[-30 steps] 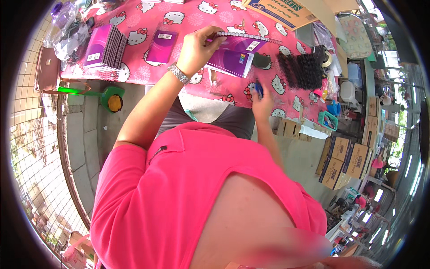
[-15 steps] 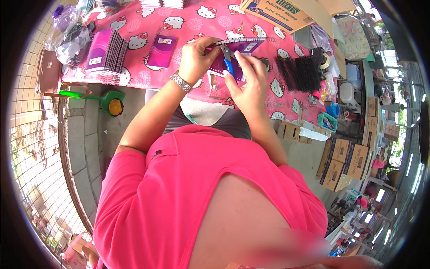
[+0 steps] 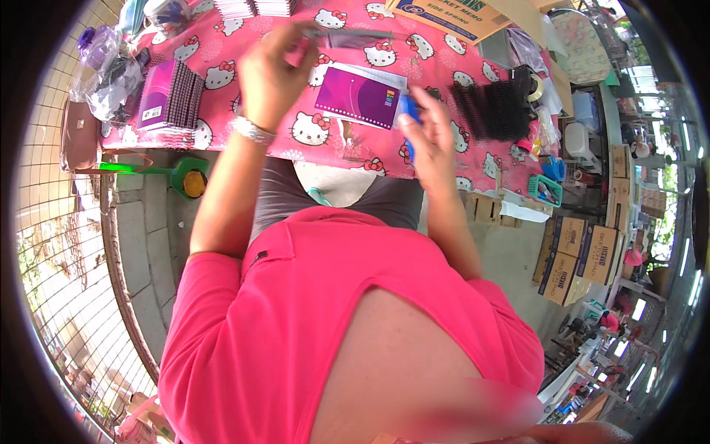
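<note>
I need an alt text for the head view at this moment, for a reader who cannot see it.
A person's right hand holds a blue tool beside a punched purple pad; the left hand holds a blurred flat item. On the pink tablecloth, a stack of purple notebooks lies at left, black coils at right.

I gripped a blue-handled tool beside a flat, hole-punched purple cover. Beyond, I held a blurred dark notebook.
</note>
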`<control>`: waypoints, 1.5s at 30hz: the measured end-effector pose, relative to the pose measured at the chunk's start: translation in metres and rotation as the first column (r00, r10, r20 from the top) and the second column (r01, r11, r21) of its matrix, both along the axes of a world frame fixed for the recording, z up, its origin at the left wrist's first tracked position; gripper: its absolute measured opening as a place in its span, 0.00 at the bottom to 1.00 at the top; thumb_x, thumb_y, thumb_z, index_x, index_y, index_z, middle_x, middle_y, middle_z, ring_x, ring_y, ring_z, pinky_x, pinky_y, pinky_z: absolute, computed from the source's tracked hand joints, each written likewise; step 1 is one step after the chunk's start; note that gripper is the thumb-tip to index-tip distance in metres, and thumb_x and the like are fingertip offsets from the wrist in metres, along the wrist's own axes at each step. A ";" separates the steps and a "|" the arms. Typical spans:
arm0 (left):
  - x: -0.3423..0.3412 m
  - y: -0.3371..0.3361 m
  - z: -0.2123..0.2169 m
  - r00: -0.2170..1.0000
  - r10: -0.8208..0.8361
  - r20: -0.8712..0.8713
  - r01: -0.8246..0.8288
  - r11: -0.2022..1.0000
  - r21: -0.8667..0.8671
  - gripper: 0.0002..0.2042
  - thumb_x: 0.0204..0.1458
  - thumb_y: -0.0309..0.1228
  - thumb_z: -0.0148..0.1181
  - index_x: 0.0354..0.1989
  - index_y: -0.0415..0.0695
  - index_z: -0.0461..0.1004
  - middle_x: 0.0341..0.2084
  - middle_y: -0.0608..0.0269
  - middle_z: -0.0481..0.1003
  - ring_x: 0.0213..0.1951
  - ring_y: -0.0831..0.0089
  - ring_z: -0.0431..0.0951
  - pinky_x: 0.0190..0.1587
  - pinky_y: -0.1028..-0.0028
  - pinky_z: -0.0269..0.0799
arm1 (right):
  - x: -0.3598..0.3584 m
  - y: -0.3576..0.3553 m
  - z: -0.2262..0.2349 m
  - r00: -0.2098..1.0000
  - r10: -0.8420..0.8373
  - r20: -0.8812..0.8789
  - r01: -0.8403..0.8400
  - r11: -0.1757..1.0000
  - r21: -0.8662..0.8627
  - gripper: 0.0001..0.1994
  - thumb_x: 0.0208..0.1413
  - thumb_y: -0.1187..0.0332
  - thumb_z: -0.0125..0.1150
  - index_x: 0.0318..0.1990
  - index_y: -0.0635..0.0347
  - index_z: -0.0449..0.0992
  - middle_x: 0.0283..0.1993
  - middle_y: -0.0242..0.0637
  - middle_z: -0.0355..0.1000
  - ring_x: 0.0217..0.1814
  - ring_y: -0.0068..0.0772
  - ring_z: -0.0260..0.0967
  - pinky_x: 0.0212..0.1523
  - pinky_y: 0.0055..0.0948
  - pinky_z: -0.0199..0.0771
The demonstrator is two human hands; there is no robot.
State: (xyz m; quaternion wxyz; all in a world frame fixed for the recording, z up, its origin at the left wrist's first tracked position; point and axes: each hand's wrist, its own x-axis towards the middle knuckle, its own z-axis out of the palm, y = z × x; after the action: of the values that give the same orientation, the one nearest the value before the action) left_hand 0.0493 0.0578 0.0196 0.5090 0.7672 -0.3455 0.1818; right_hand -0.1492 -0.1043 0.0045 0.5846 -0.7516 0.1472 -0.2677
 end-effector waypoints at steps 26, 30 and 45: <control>-0.052 -0.042 -0.046 0.706 -0.645 0.293 0.261 0.621 0.739 0.15 0.44 0.30 0.60 0.43 0.45 0.74 0.43 0.63 0.72 0.42 0.69 0.76 0.40 0.71 0.78 | -0.018 -0.246 -0.114 0.818 -0.560 -0.135 0.158 0.444 -0.882 0.07 0.54 0.68 0.61 0.37 0.60 0.75 0.38 0.49 0.72 0.41 0.55 0.72 0.41 0.47 0.75; -0.056 -0.043 -0.053 0.701 -0.529 0.478 0.126 0.752 0.647 0.16 0.45 0.29 0.59 0.45 0.43 0.74 0.46 0.61 0.72 0.44 0.67 0.76 0.40 0.70 0.78 | -0.020 -0.246 -0.104 0.869 -0.488 -0.089 0.174 0.468 -0.866 0.11 0.54 0.73 0.59 0.45 0.61 0.73 0.40 0.50 0.70 0.42 0.56 0.70 0.43 0.48 0.73; -0.014 -0.059 -0.031 0.742 -0.656 0.136 0.468 0.652 0.596 0.13 0.46 0.26 0.55 0.42 0.46 0.76 0.25 0.58 0.78 0.31 0.60 0.80 0.34 0.60 0.78 | -0.002 -0.250 -0.087 0.913 -0.021 -0.408 0.206 0.886 0.415 0.16 0.70 0.64 0.46 0.61 0.50 0.71 0.38 0.30 0.71 0.27 0.18 0.59 0.29 0.19 0.64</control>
State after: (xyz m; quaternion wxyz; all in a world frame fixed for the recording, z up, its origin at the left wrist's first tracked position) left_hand 0.0349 -0.0016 -0.0117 0.2422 0.6836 -0.6873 0.0400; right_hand -0.1512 -0.3547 -0.0825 0.6838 -0.6239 0.3635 -0.1050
